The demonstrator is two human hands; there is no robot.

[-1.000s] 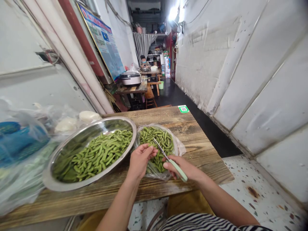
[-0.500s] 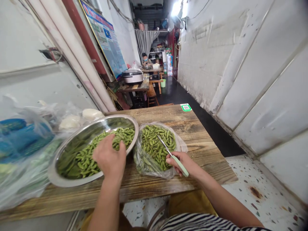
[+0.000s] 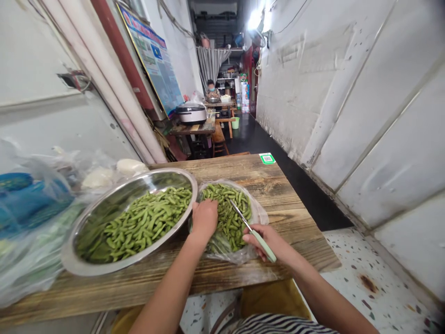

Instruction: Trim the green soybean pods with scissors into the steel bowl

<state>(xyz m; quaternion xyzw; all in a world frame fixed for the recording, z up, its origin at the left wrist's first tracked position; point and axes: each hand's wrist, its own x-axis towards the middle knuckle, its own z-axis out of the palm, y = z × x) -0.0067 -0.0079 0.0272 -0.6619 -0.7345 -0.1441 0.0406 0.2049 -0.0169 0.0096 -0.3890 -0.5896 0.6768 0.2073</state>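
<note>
My right hand [image 3: 266, 243] is closed around the pale green handle of a pair of scissors [image 3: 256, 234], whose metal blades point up and left over the bag. Green soybean pods [image 3: 231, 225] fill a clear plastic bag [image 3: 262, 211] lying open on the table. At the bag's left side, my left hand [image 3: 205, 218] reaches down onto the pods; its fingertips are partly hidden, so their grip does not show. Left of it stands a large oval steel basin [image 3: 71, 253], with many more pods [image 3: 149, 222] heaped inside.
Plastic bags [image 3: 38, 227] with blue and green contents crowd the wooden table's [image 3: 288, 204] left end. A green code card [image 3: 267, 158] lies at the far corner. Beyond stand a second table with a lidded cooker [image 3: 191, 113] and a seated person [image 3: 211, 90].
My left hand has moved right, from over the basin to the pods in the bag. The right hand keeps the scissors in nearly the same place.
</note>
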